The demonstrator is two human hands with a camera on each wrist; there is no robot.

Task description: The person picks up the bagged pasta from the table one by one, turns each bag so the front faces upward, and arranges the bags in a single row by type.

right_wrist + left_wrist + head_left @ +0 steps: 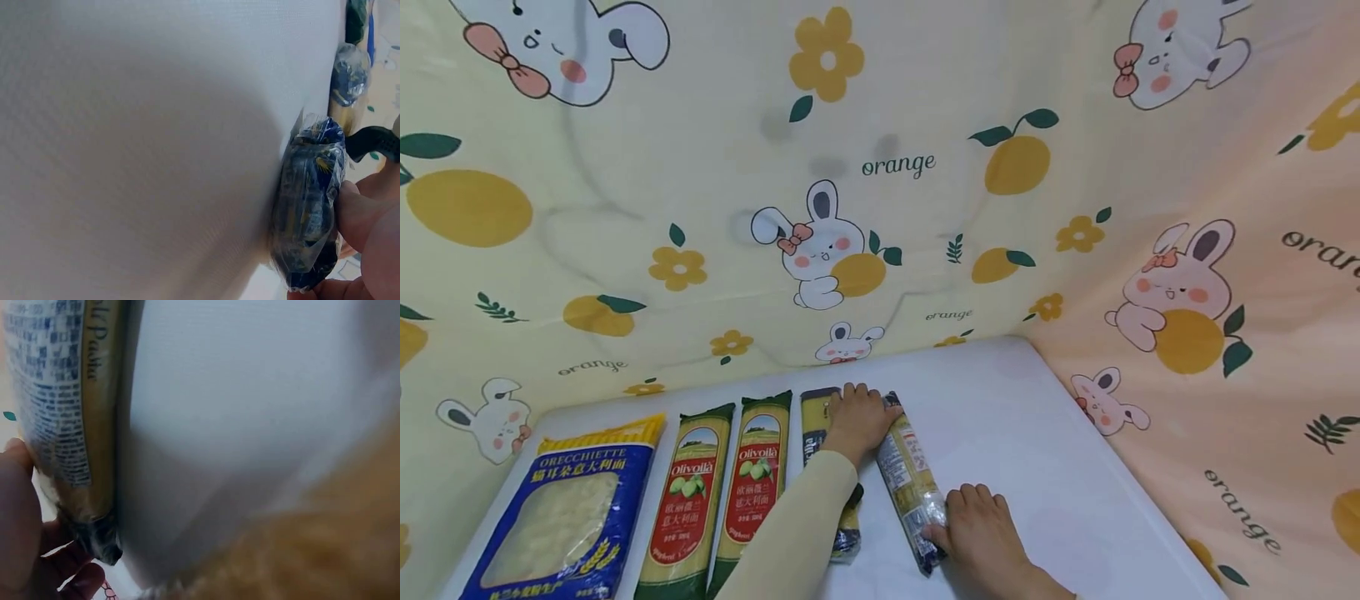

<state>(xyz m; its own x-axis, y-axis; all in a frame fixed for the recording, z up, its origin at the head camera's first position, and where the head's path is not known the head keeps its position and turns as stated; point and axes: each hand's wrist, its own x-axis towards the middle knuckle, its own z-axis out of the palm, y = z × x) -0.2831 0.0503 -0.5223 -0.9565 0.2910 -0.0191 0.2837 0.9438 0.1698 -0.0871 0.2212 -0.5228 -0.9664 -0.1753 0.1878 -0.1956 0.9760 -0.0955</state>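
Observation:
A long packet of pasta (913, 475) with printed text on its upper face lies slanted on the white table. At its far end, my left hand (861, 417) has its thumb on the wrapper; the left wrist view shows fingers curled about the dark tip of this pasta packet (62, 412). Thumb and fingers of my right hand (988, 533) pinch the near end, where the right wrist view shows the crinkled clear and dark blue wrapper (309, 206). Just left of it lies another pasta packet (816, 417), partly hidden by my left hand and sleeve.
Two red-labelled spaghetti packets (681, 500) (756, 475) lie side by side further left. Beyond them is a wide blue bag of orecchiette (561, 508). The white table (1045, 442) meets a patterned cloth (925, 242) at its back and right edges.

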